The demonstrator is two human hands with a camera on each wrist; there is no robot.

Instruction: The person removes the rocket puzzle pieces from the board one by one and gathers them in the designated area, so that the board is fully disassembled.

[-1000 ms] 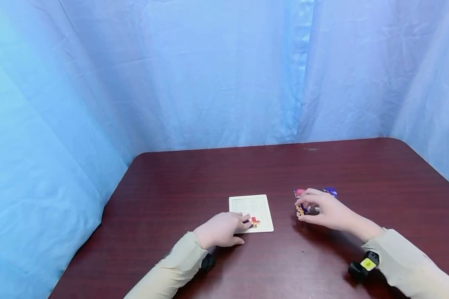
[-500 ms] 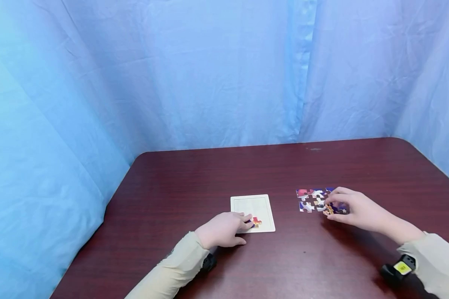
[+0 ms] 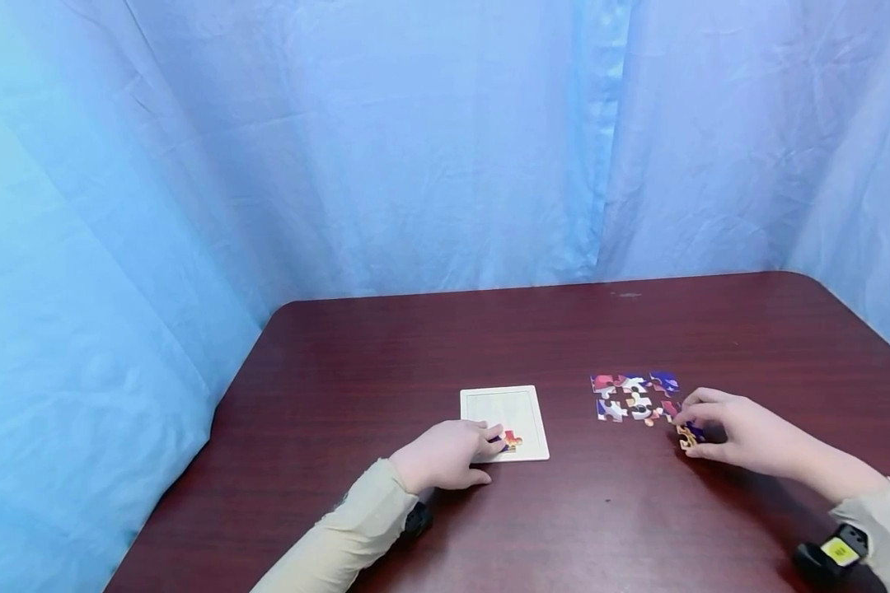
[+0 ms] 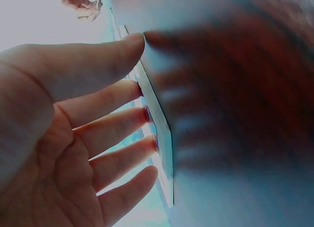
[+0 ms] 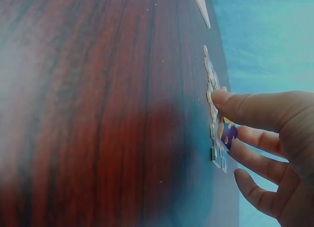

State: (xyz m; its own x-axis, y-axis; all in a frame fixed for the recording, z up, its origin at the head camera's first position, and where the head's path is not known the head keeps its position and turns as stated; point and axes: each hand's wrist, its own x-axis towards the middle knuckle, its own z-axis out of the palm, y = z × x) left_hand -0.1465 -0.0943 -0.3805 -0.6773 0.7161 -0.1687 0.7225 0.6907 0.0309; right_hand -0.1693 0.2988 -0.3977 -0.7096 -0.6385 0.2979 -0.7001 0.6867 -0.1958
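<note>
My left hand [image 3: 445, 457] lies at the near left corner of a flat white puzzle board [image 3: 498, 403], fingertips down on it. In the left wrist view its fingers [image 4: 115, 119] are extended along the board's edge [image 4: 164, 138]. A few joined red, yellow and purple pieces [image 3: 513, 441] sit in the board beside those fingertips, partly covered by them. Farther right, my right hand [image 3: 745, 432] pinches a purple and yellow jigsaw piece [image 5: 228, 135] between thumb and fingers, close by the right end of the loose pieces [image 3: 638, 405].
The several loose pieces lie in rough rows on the dark red-brown table [image 3: 564, 527], right of the board. A blue curtain [image 3: 445, 148] hangs behind the table's far edge and along both sides.
My right hand has carried the jigsaw piece rightward, from the left end of the loose pieces to their right end, uncovering them. The left hand stays in place on the board.
</note>
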